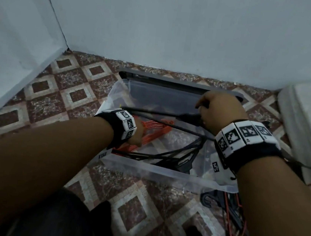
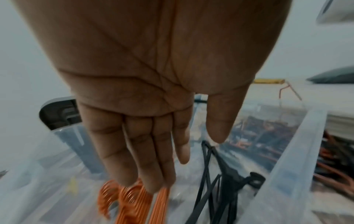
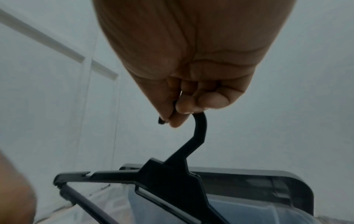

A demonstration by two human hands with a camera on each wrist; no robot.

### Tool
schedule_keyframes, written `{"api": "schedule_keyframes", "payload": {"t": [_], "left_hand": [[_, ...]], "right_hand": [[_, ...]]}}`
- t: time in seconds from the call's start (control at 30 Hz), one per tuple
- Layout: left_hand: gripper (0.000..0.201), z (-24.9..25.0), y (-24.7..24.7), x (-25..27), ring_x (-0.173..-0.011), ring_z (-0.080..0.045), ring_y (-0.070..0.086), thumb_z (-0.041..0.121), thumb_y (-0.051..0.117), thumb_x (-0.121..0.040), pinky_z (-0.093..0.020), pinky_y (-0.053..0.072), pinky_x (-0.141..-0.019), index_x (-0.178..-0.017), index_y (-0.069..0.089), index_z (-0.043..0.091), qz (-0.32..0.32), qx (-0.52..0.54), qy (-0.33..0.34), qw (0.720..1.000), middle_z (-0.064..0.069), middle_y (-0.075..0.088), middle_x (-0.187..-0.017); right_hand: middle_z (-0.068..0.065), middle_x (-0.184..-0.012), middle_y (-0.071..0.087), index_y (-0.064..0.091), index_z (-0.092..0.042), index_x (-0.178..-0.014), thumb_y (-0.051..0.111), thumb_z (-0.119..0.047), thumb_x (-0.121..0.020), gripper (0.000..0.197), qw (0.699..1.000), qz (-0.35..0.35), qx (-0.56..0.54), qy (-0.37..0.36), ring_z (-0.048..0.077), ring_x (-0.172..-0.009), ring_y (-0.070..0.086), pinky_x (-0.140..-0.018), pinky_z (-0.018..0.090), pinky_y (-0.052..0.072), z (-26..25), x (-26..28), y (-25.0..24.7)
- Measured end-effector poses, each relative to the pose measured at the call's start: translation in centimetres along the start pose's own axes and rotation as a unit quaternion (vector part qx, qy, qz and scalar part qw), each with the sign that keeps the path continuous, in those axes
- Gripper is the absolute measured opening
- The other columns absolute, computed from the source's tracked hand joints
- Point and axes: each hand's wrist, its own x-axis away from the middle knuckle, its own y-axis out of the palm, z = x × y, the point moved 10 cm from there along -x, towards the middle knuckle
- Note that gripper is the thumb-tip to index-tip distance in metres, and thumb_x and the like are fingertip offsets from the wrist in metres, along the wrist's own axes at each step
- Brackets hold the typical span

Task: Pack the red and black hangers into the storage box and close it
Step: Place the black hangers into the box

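Observation:
A clear plastic storage box [image 1: 164, 172] stands on the tiled floor, its dark grey lid [image 1: 174, 81] propped behind it against the wall. A bundle of red hangers [image 1: 153, 126] lies inside at the left, with black hangers [image 1: 181, 155] beside it. My left hand [image 1: 138, 133] reaches into the box. In the left wrist view my left hand [image 2: 153, 151] has straight fingers whose tips touch the red hangers [image 2: 134, 204]. My right hand [image 1: 219, 111] holds a black hanger [image 1: 161, 113] above the box. The right wrist view shows my right hand [image 3: 184, 106] curled round the hook of that black hanger [image 3: 172, 178].
A heap of red and black hangers [image 1: 233, 214] lies on the floor by the box's near right corner. A white padded object [image 1: 308, 125] sits at the right. Pale walls close the back and left. My dark-clothed knees [image 1: 58, 219] are at the bottom edge.

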Motion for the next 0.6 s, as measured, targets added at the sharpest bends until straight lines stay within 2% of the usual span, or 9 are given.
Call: {"api": "schedule_keyframes", "payload": {"t": [0.07,0.1,0.17,0.23,0.33,0.4,0.43,0.5,0.6], "left_hand": [[0.025,-0.1,1.7,-0.5,-0.082,-0.017,0.064,0.042,0.061,-0.087,-0.024,0.054,-0.074,-0.102,0.067,0.023,-0.034,-0.033,0.004,0.999,0.000,0.069,-0.098],[0.028,-0.7,2.8,-1.1,-0.086,-0.024,0.063,0.049,0.060,-0.085,-0.032,0.053,-0.082,-0.099,0.065,0.025,-0.046,-0.059,-0.007,0.997,-0.003,0.068,-0.104],[0.034,-2.3,4.0,-1.7,-0.084,-0.025,0.058,0.054,0.062,-0.082,-0.038,0.050,-0.083,-0.103,0.067,0.028,-0.070,-0.097,-0.039,0.992,-0.002,0.066,-0.105],[0.035,-2.7,4.6,-1.6,-0.089,-0.026,0.060,0.049,0.062,-0.086,-0.042,0.051,-0.087,-0.111,0.068,0.026,-0.091,-0.096,-0.047,0.990,-0.003,0.066,-0.111],[0.035,-2.5,6.1,-2.1,-0.100,-0.027,0.061,0.042,0.060,-0.092,-0.041,0.048,-0.089,-0.119,0.065,0.022,-0.131,-0.086,-0.037,0.987,-0.006,0.066,-0.120],[0.033,-1.9,7.0,-2.3,-0.096,-0.027,0.064,0.028,0.063,-0.094,-0.039,0.052,-0.091,-0.121,0.066,0.009,-0.163,-0.044,-0.018,0.985,-0.014,0.067,-0.119],[0.029,-2.0,6.6,-2.1,-0.089,-0.025,0.067,0.024,0.064,-0.093,-0.037,0.055,-0.089,-0.116,0.068,0.008,-0.165,-0.012,-0.029,0.986,-0.014,0.071,-0.112],[0.024,-1.9,3.7,-1.4,-0.077,-0.020,0.069,0.031,0.060,-0.093,-0.035,0.059,-0.083,-0.105,0.073,0.014,-0.102,0.029,-0.033,0.994,-0.006,0.075,-0.095],[0.026,-1.6,-1.9,0.0,-0.075,-0.018,0.062,0.036,0.062,-0.091,-0.030,0.056,-0.082,-0.099,0.074,0.013,0.010,0.087,-0.015,0.996,0.001,0.069,-0.079]], "right_hand": [[0.004,-0.104,0.070,0.067,-0.030,-0.096,0.054,-0.020,-0.094,0.017,0.998,0.061,-0.019,0.014,0.027,-0.094,0.064,-0.083,0.036,0.053,0.4,0.7,-1.4],[0.005,-0.103,0.071,0.069,-0.029,-0.097,0.055,-0.020,-0.094,0.016,0.996,0.080,-0.031,0.014,0.027,-0.092,0.064,-0.080,0.032,0.051,0.5,0.9,-1.8],[0.004,-0.104,0.071,0.070,-0.026,-0.098,0.057,-0.020,-0.093,0.015,0.994,0.102,-0.047,0.005,0.026,-0.094,0.064,-0.079,0.029,0.049,0.6,0.7,-2.2],[0.003,-0.105,0.071,0.071,-0.027,-0.097,0.058,-0.022,-0.093,0.014,0.992,0.112,-0.056,0.003,0.025,-0.096,0.064,-0.083,0.033,0.053,0.7,0.1,-2.3],[0.004,-0.105,0.071,0.072,-0.025,-0.098,0.057,-0.022,-0.093,0.016,0.991,0.116,-0.069,0.003,0.025,-0.095,0.065,-0.082,0.037,0.055,0.7,-1.2,-1.9],[0.005,-0.105,0.070,0.072,-0.025,-0.100,0.055,-0.022,-0.093,0.018,0.992,0.111,-0.065,0.003,0.026,-0.093,0.065,-0.082,0.038,0.056,0.9,-1.8,-1.3],[0.005,-0.105,0.070,0.071,-0.025,-0.100,0.055,-0.022,-0.093,0.018,0.992,0.108,-0.065,0.005,0.026,-0.093,0.065,-0.082,0.038,0.056,1.2,-2.1,-1.0],[0.004,-0.104,0.071,0.071,-0.025,-0.099,0.055,-0.022,-0.094,0.016,0.992,0.105,-0.068,0.011,0.026,-0.092,0.064,-0.082,0.036,0.055,1.9,-2.6,-0.6],[0.002,-0.105,0.072,0.069,-0.028,-0.097,0.057,-0.020,-0.093,0.015,0.990,0.105,-0.090,0.031,0.024,-0.093,0.065,-0.083,0.035,0.054,3.3,-2.7,-0.4]]}}
